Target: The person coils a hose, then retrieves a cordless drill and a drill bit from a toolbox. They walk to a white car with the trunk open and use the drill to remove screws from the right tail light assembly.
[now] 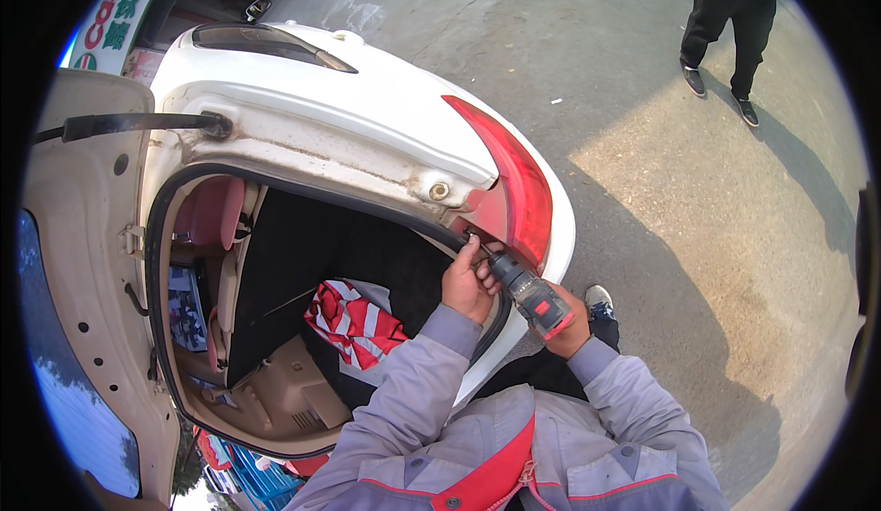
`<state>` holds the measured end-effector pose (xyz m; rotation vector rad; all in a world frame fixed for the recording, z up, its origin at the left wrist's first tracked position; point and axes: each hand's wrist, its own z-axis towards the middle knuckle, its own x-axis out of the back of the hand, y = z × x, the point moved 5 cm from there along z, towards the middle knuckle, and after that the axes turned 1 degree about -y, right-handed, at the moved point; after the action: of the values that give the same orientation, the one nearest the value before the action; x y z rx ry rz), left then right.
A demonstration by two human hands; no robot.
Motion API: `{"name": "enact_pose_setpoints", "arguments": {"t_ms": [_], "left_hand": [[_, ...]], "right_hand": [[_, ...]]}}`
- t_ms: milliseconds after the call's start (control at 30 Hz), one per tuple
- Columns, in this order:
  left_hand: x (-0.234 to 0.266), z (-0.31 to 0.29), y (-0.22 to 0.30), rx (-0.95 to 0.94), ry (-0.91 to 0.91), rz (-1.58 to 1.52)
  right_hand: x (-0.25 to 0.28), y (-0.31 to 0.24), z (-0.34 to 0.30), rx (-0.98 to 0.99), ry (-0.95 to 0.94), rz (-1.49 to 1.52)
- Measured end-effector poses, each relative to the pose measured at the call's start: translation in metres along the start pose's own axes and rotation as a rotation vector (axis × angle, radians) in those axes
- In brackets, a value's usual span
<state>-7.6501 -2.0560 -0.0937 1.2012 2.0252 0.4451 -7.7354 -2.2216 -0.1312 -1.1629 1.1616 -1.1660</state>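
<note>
A white hatchback (pixel 303 116) stands with its tailgate (pixel 83 263) raised, showing the dark boot inside. My right hand (pixel 571 327) grips a grey and red cordless driver (pixel 532 295) whose tip points at the inner edge of the red tail light (pixel 518 190). My left hand (pixel 468 282) is closed around the front of the driver, by the boot's rubber seal. Both arms wear grey sleeves.
A red and white striped cloth (pixel 353 323) lies in the boot, with beige trim (pixel 284 401) below it. Another person's legs (pixel 730 25) in dark trousers stand on the concrete at the upper right. My shoe (pixel 598 302) shows beside the bumper.
</note>
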Motion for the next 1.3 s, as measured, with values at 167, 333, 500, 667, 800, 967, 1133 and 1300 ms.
{"name": "enact_pose_setpoints", "arguments": {"t_ms": [167, 333, 500, 667, 800, 967, 1133, 1300], "left_hand": [[-0.001, -0.001, 0.001, -0.002, 0.024, -0.005], [0.002, 0.001, 0.0, 0.001, -0.01, 0.027], [0.003, 0.002, -0.001, -0.013, 0.002, 0.038], [0.001, -0.001, 0.0, -0.011, -0.002, 0.054], [0.0, -0.001, 0.0, -0.013, 0.005, 0.047], [0.0, -0.001, -0.001, -0.009, 0.043, 0.034], [-0.002, -0.002, -0.002, -0.03, 0.033, 0.042], [-0.002, -0.003, -0.001, -0.028, 0.041, 0.055]], "right_hand": [[-0.001, 0.001, -0.003, -0.033, -0.007, 0.033], [-0.003, 0.006, -0.004, -0.028, -0.011, 0.055], [-0.003, 0.01, -0.006, -0.005, 0.003, 0.034], [-0.001, 0.006, -0.004, 0.018, 0.029, 0.015], [0.0, 0.001, -0.004, 0.031, 0.02, 0.01], [0.0, 0.002, -0.005, 0.042, 0.031, -0.001], [0.001, 0.005, -0.003, 0.067, 0.016, -0.042], [0.001, 0.007, -0.004, -0.018, 0.019, 0.112]]}}
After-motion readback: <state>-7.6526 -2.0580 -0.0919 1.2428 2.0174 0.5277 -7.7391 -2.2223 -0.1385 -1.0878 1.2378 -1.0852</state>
